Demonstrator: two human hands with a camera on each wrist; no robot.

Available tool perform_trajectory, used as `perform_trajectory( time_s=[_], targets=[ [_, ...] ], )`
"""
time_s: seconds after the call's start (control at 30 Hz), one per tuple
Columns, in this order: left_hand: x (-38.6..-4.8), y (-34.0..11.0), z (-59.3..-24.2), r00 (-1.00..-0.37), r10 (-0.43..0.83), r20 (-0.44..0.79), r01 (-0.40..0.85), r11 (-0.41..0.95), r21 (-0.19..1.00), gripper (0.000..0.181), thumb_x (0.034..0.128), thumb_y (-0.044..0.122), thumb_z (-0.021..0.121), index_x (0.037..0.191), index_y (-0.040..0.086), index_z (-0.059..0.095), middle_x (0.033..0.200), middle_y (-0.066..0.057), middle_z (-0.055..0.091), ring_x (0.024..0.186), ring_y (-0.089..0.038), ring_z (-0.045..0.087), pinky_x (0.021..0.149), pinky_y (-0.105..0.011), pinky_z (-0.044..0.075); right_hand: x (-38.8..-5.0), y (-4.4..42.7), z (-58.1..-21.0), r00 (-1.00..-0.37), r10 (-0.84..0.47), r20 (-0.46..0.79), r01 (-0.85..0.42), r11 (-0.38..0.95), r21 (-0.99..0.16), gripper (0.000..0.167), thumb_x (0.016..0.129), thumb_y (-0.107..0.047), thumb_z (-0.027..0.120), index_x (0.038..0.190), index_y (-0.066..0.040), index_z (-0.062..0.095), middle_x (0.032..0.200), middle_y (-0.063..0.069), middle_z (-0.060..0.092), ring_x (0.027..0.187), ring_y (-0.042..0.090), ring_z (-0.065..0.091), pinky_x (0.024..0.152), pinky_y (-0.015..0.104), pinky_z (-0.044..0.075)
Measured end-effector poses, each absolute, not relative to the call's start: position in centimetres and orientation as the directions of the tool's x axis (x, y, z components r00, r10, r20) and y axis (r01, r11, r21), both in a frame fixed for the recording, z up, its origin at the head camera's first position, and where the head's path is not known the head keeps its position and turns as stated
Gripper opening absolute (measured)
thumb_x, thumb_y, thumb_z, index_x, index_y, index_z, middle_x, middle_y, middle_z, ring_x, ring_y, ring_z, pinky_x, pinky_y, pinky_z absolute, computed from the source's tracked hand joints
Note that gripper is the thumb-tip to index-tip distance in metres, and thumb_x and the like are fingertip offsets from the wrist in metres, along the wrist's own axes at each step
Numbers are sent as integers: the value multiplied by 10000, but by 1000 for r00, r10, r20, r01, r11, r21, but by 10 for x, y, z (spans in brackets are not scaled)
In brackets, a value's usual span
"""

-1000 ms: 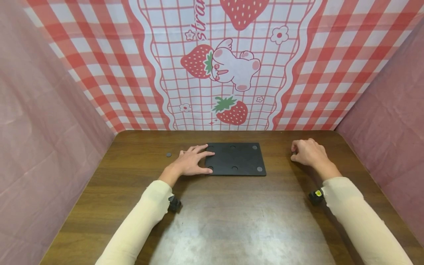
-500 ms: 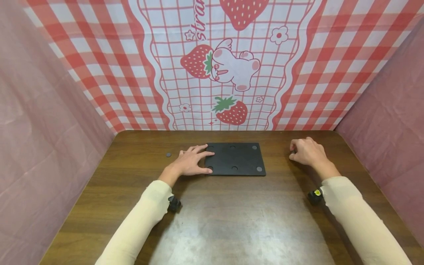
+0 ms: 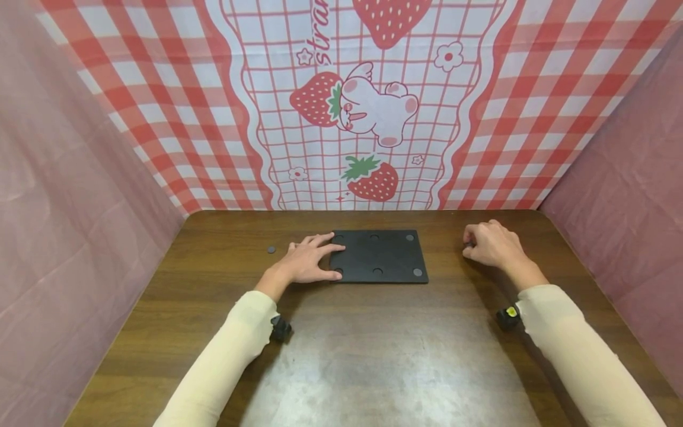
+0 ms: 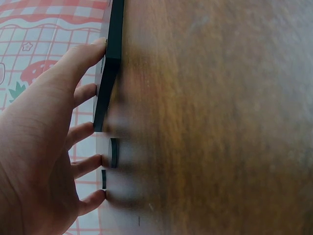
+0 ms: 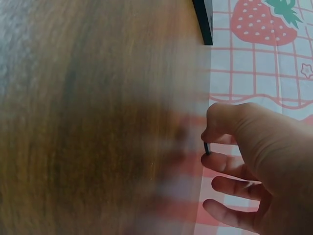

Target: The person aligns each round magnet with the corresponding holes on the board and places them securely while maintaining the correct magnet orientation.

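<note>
A flat black board lies on the wooden table. Grey discs fill the two round recesses at its right end; the other recesses show as dark outlines. My left hand spreads its fingers over the board's left end, thumb and fingertips touching it. In the left wrist view, two dark discs, the larger-looking one and another, stand near the outer fingers; one disc shows in the head view. To the right of the board, my right hand pinches a small dark disc between thumb and finger.
Behind the table hangs a red-and-white checked cloth with strawberries, and pink cloths hang at both sides. A dark wrist device sits at each cuff, low over the table.
My right hand has moved slightly left, towards the board, with the small disc still pinched. The left hand and the board have not visibly moved.
</note>
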State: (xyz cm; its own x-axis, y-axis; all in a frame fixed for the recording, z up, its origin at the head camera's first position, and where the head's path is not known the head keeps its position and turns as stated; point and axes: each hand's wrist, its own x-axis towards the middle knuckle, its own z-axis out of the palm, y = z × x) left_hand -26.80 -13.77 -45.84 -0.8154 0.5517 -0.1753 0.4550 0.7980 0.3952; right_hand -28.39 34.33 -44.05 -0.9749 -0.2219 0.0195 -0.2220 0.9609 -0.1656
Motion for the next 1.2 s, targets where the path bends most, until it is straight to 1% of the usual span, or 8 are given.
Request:
perform_trajectory(
  time_s=[0.27,0.43,0.5,0.67,0.8,1.03,1.2],
  targets=[
    [-268,-138,-458,-814,553,-177,455,796,400,783,1052,604,715,1742,349,444,1921,-51,189,1764,-467,194,1302,-889,168,-284,337,-442,-968,-249,33,-251,954,-164,179,881,-206,789,1039,-126,761,949,63,738,1097,395,644,709,593,558],
    [-267,-138,-457,-813,556,-173,456,793,404,781,1053,602,714,1740,345,448,1919,-59,195,1761,-471,202,1297,-889,178,-284,333,-444,-964,-262,39,-265,951,-161,174,875,-228,799,1018,-138,759,927,42,726,1081,378,648,710,590,560],
    [-266,-138,-457,-813,556,-172,457,792,404,780,1053,603,713,1739,344,449,1918,-60,197,1759,-472,205,1295,-888,181,-283,331,-443,-962,-268,45,-272,948,-165,169,872,-230,803,1008,-140,758,911,37,716,1060,368,645,704,578,555],
    [-267,-138,-458,-814,556,-169,456,791,407,778,1055,599,713,1740,341,449,1918,-62,200,1758,-471,209,1296,-890,177,-282,326,-441,-955,-288,66,-295,938,-181,161,871,-226,812,1001,-145,763,869,24,700,943,300,635,672,519,540],
    [-267,-138,-458,-814,556,-168,457,791,406,776,1056,598,712,1739,339,450,1917,-64,201,1757,-474,209,1294,-893,176,-282,322,-440,-952,-297,69,-305,933,-192,169,877,-222,818,1014,-138,767,872,28,704,889,262,621,671,499,542],
    [-267,-138,-457,-814,554,-173,454,794,404,777,1056,599,713,1741,344,447,1921,-55,189,1764,-470,191,1302,-886,171,-281,316,-441,-954,-294,65,-301,934,-191,192,879,-242,821,1034,-135,779,889,38,714,931,288,627,691,526,555],
    [-267,-138,-458,-814,556,-171,456,792,405,777,1057,600,711,1741,341,448,1919,-60,194,1761,-475,196,1298,-884,182,-280,310,-443,-952,-297,71,-305,932,-197,176,884,-241,821,1028,-147,789,879,24,714,931,282,626,680,488,541]
  ],
)
